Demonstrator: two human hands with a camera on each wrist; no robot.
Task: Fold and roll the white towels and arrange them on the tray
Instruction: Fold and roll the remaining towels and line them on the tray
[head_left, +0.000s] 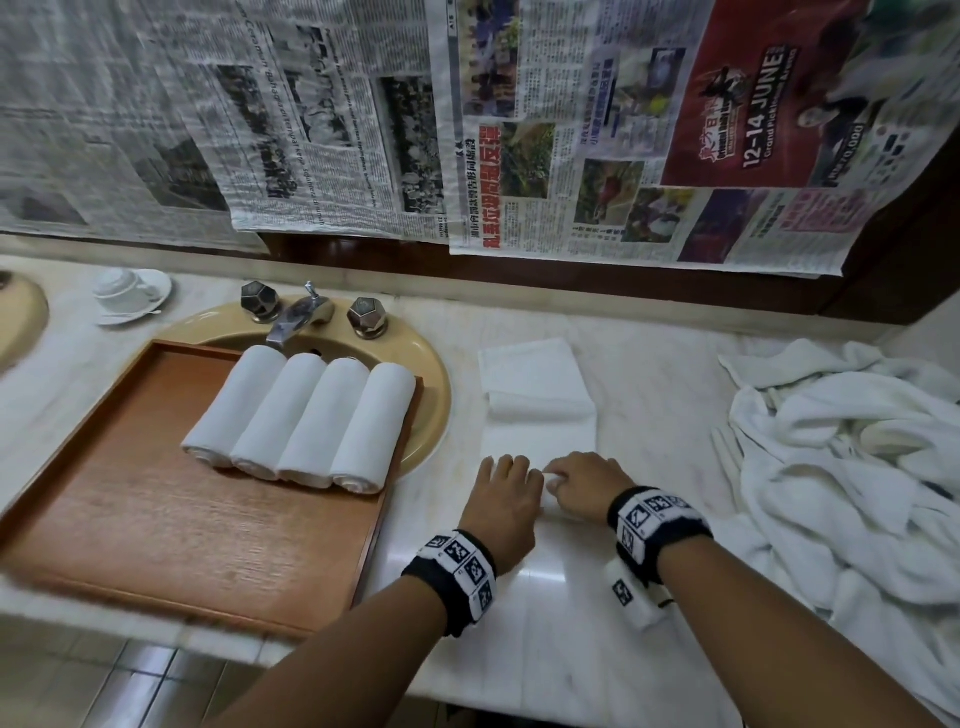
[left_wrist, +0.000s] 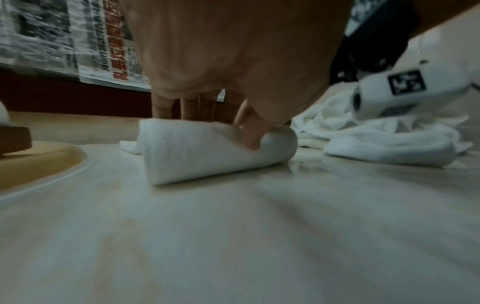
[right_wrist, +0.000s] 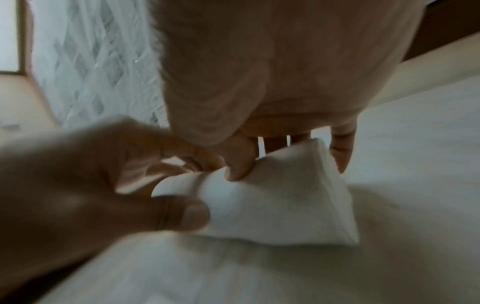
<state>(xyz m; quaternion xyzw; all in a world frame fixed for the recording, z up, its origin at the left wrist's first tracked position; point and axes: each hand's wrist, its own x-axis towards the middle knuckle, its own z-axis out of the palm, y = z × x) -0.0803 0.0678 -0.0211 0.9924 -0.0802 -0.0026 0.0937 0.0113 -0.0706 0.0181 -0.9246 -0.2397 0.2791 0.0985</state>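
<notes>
Grip, left to right: the left hand (head_left: 503, 501) lies over the near end of the folded white terry towel (head_left: 540, 441), fingers bent onto the small roll just started there, thumb tucked against the roll's end in the left wrist view. The right hand (head_left: 584, 486) pinches the same roll, thumb on the near face and fingers behind. Both hands therefore hold the towel; neither is free.

Location, left to right: the rectangular brown wooden tray (head_left: 156, 509) sits across the beige basin and carries four finished white towel rolls (head_left: 301, 421), side by side and touching, at its far right end. The towel in hand lies flat on the pale marble worktop (head_left: 654, 384), just beside the tray, its far end doubled over. A loose heap of unfolded white towels (head_left: 841, 467) lies at the right.

Handling assessment: the towel appears light, soft and limp, not fragile and not slippery. It should compress readily and spring loose if released. Best held across the roll's full width, both ends pressed evenly, to prevent coning. A finished roll should be lifted from both ends, seam downward.
</notes>
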